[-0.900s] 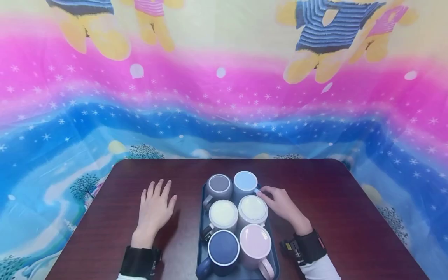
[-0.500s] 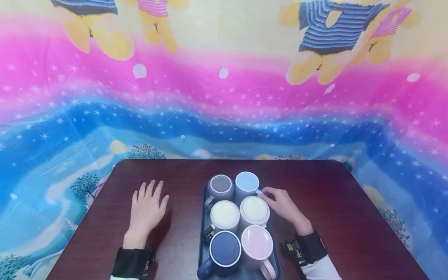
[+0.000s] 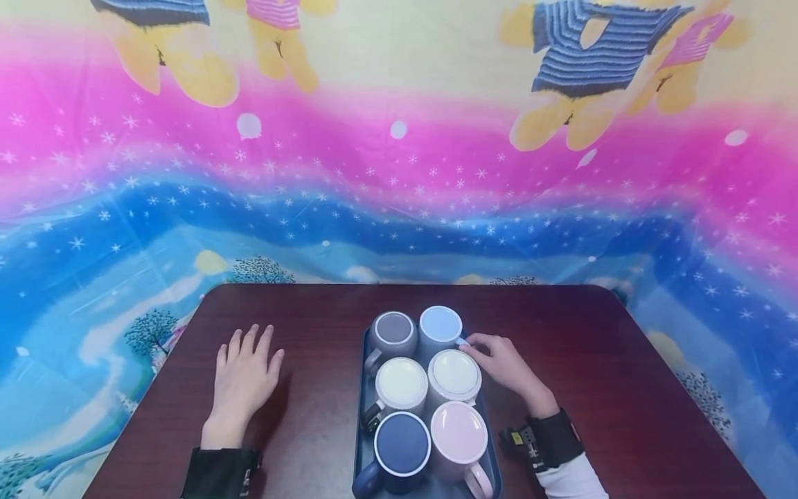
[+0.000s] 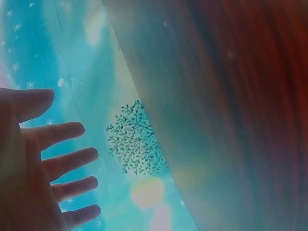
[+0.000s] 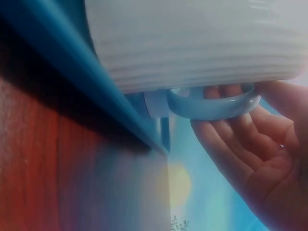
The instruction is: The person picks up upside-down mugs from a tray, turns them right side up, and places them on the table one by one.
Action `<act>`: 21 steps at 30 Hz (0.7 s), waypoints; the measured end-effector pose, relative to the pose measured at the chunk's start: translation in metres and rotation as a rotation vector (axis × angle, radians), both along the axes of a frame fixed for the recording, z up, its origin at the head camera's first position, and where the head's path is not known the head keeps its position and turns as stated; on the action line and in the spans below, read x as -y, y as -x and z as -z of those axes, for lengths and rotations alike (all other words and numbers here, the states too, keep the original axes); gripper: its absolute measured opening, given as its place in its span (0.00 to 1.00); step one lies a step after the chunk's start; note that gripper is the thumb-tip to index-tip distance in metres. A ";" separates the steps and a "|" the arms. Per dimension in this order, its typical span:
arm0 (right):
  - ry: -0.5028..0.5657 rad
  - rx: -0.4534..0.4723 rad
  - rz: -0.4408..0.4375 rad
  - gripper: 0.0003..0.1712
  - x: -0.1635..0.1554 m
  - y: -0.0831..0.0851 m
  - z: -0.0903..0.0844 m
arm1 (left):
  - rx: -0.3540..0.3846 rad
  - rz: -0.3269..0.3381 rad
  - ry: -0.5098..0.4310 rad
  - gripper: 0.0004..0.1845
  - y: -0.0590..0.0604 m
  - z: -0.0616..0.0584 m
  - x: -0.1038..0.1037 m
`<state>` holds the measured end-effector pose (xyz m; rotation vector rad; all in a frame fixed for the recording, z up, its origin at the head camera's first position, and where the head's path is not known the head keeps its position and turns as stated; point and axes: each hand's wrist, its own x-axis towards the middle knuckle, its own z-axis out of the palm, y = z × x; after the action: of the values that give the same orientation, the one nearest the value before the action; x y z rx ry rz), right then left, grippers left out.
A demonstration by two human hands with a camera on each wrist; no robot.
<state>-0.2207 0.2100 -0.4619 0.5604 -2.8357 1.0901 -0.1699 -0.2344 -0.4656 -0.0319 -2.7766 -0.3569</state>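
Note:
Mugs stand upside down in two columns on a dark blue tray [image 3: 359,388]. At the back right of the tray is a light blue mug [image 3: 440,324]. My right hand [image 3: 502,360] holds its handle; in the right wrist view the fingers curl through the light blue handle [image 5: 216,107]. Just in front of it sits a white ribbed mug [image 3: 455,374], which fills the top of the right wrist view. My left hand [image 3: 244,380] is spread, palm down, over the table left of the tray, touching no mug. In the left wrist view its fingers [image 4: 72,161] are straight and apart.
Also on the tray are a grey mug [image 3: 394,328], a cream mug [image 3: 402,384] with a dark handle, a navy mug [image 3: 402,443] and a pink mug [image 3: 459,433]. The dark wood table [image 3: 324,312] has a patterned cloth [image 3: 399,235] hanging behind it.
My left hand has moved left, away from the tray. My right hand keeps its hold on the light blue mug's handle, and the mugs stay in place; the head view shifted slightly.

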 end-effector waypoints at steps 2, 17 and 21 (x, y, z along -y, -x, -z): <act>-0.001 -0.005 -0.002 0.13 0.000 0.000 0.000 | 0.000 0.001 -0.002 0.29 -0.001 -0.001 0.002; 0.010 -0.035 -0.001 0.12 0.003 0.001 -0.002 | 0.037 -0.021 0.006 0.29 -0.009 -0.003 0.017; 0.006 -0.043 -0.004 0.13 0.003 0.003 -0.001 | 0.055 -0.029 0.006 0.29 -0.014 -0.002 0.022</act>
<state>-0.2241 0.2075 -0.4609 0.5822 -2.7945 1.0738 -0.1561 -0.2564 -0.4636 0.0167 -2.8291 -0.3468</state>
